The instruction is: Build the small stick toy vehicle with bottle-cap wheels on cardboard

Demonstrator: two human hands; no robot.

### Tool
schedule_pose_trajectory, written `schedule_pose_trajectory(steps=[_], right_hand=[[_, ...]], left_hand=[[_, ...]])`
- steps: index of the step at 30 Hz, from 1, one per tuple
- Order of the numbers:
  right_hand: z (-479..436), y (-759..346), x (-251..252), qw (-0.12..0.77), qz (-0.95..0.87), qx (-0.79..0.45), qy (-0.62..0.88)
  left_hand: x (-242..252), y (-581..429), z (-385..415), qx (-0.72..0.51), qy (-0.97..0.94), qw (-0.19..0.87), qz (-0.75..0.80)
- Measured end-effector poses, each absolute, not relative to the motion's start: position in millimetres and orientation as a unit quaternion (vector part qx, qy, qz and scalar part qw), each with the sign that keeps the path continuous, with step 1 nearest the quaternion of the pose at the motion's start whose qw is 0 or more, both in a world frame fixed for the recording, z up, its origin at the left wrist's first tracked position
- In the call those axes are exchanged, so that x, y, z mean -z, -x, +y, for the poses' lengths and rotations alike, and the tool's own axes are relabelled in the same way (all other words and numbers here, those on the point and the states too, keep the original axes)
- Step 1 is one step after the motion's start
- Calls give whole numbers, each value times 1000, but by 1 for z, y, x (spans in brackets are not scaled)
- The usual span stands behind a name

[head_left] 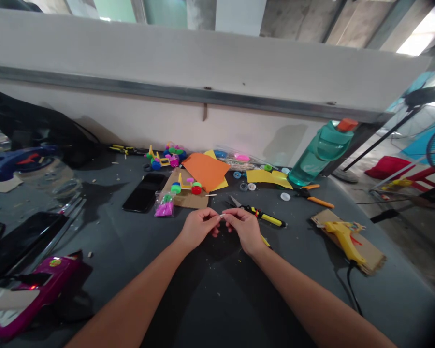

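My left hand (198, 225) and my right hand (243, 225) meet above the dark grey table (217, 290), fingertips pinched together on a small pale stick-like piece (222, 216). Both hands are closed around it; what it is exactly is too small to tell. Just behind my right hand lie scissors with a black and yellow handle (259, 213). A small toy cart with green and red wheels (187, 184) stands on a cardboard piece beyond my left hand.
A yellow glue gun (344, 237) rests on cardboard at right, its cord trailing forward. A teal bottle (321, 152) stands by the wall. Orange paper (206, 170), a black phone (145, 192), orange pliers (313, 195) and a magenta object (39, 290) lie around.
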State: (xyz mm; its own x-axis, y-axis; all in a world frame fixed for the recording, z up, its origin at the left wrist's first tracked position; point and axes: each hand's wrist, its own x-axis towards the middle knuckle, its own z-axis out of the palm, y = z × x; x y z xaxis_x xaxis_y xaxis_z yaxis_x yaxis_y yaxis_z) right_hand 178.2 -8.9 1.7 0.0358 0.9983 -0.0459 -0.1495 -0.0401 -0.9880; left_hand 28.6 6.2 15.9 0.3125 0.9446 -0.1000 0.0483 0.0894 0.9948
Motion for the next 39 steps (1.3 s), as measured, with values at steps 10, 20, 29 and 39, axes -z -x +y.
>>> schedule_pose_trajectory(steps=[10, 20, 29, 39], right_hand=[[-11, -177, -4, 515, -469, -487, 526], [-11, -177, -1, 507, -475, -472, 542], [-13, -180, -5, 576, -452, -433, 526], [-9, -185, -2, 574, -488, -409, 514]], left_hand=[[-13, -17, 11, -332, -678, 436, 490], [-23, 15, 35, -137, -746, -74, 648], [-25, 3, 28, -203, -755, -76, 619], [-5, -31, 9, -182, -831, 72, 520]])
